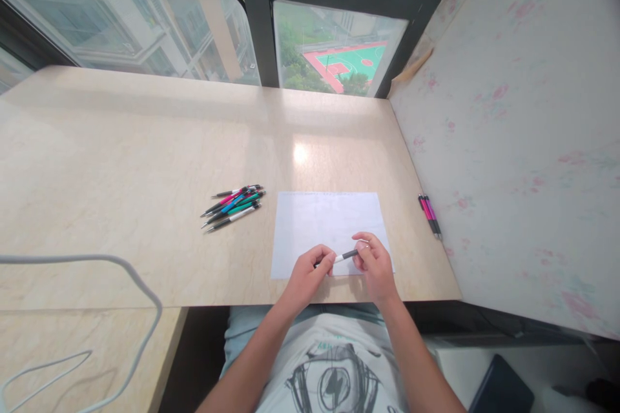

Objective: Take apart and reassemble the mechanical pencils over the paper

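Between my two hands is a white and black pen, held roughly level above the lower part of a white sheet of paper. My left hand is closed around one end, so that end is mostly hidden. With thumb and fingers, my right hand pinches the dark end; its index finger is stretched a little away. To the left of the paper lies a pile of several pens in white, pink, blue and green with black grips. Two pens, pink and purple, lie at the right by the wall.
The pale table runs back to the windows. A flower-patterned wall bounds it on the right. A grey cable loops over the table's left front, above a lower surface. A dark flat object is at lower right.
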Tool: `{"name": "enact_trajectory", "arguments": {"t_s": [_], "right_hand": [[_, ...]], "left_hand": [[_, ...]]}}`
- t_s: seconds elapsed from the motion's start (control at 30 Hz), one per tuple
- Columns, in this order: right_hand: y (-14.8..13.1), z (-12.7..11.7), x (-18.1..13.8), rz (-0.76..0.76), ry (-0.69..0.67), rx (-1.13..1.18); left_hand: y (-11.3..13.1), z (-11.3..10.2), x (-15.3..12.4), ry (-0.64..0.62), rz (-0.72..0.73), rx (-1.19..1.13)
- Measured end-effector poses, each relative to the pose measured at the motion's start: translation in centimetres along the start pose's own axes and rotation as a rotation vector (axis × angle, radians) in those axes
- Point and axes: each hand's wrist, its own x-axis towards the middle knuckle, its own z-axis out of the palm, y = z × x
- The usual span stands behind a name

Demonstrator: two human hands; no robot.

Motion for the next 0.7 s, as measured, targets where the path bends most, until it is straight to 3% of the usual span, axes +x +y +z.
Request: {"name": "enact_trajectory", "arguments": {"t_s": [0.1,0.33,0.53,0.7], "right_hand": [[-0.5,-0.8,0.0,-0.039,-0.038,-0.116],[-2.3,-2.5,0.3,-0.158,-0.28,-0.356],[-2.2,-2.2,0.5,-0.049,-0.184,-0.388],[-1.2,-2.3,0.8,-0.042,-0.179,-0.414]], "left_hand": [[-0.1,-0.2,-0.1,-0.038,-0.007,0.01],[0.2,-1.1,-0.2,-0.067,-0.031,0.022],[0.9,-1.1,-0.4,-0.084,0.03,0.149],[0.2,-1.0,-0.2,-0.029,0.061,0.213]]}}
